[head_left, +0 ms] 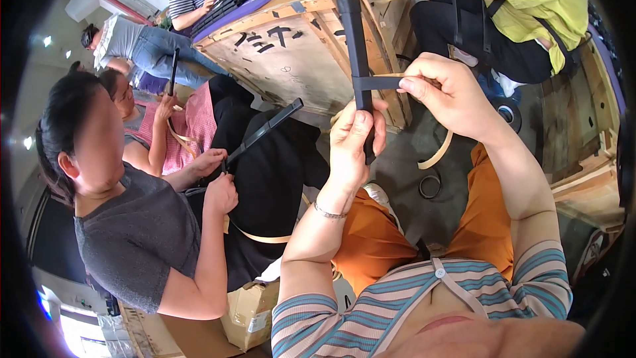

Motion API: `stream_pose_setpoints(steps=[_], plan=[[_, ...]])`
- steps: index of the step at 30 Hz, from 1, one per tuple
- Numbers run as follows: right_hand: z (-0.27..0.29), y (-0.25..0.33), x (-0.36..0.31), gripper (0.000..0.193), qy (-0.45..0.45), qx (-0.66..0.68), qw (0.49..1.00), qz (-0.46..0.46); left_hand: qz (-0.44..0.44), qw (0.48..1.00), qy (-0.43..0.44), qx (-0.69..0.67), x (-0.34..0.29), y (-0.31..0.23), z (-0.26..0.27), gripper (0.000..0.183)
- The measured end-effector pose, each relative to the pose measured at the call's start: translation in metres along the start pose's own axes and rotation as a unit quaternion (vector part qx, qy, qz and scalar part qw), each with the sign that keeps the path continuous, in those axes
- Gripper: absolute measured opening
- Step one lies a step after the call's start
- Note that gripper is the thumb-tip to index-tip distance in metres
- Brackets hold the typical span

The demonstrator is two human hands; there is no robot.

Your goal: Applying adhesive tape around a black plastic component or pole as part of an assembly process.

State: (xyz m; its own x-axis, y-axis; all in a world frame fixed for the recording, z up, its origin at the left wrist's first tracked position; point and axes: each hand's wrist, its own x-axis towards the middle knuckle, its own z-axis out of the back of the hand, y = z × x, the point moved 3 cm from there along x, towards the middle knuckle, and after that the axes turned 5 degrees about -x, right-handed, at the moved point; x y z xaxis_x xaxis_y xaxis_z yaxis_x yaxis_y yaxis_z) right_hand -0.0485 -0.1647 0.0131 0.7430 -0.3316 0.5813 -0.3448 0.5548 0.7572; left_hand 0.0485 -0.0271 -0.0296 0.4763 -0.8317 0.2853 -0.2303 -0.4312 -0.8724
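My left hand point(351, 142) grips a long black strip point(350, 20) that stands upright in front of me, thumb pressed on its lower end. My right hand point(445, 89) pinches a band of black tape point(379, 82) stretched sideways from the strip at about the height of my fingers. A tan backing ribbon point(437, 154) curls down below my right hand. A silver bracelet sits on my left wrist.
A wooden crate point(298, 53) with black strips stacked on top stands ahead. A person in grey at my left holds another black strip point(264, 130). A tape roll point(429, 184) lies on the floor. A person in yellow sits at top right. A cardboard box point(248, 315) is by my left elbow.
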Motion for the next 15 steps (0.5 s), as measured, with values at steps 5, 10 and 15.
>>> stream_pose_setpoints(steps=[5,10,15], plan=[[0.004,0.005,-0.001,0.013,0.027,-0.051,0.998,0.006,-0.048,0.995,-0.013,0.085,-0.004,-0.001,-0.002,0.039],[0.015,0.003,-0.011,0.016,0.035,-0.022,0.998,-0.05,-0.049,0.994,-0.01,0.095,-0.004,0.003,-0.005,0.037],[0.032,-0.002,-0.016,0.019,0.033,-0.035,0.997,-0.068,-0.045,0.996,-0.015,0.071,-0.001,-0.001,-0.004,0.035]])
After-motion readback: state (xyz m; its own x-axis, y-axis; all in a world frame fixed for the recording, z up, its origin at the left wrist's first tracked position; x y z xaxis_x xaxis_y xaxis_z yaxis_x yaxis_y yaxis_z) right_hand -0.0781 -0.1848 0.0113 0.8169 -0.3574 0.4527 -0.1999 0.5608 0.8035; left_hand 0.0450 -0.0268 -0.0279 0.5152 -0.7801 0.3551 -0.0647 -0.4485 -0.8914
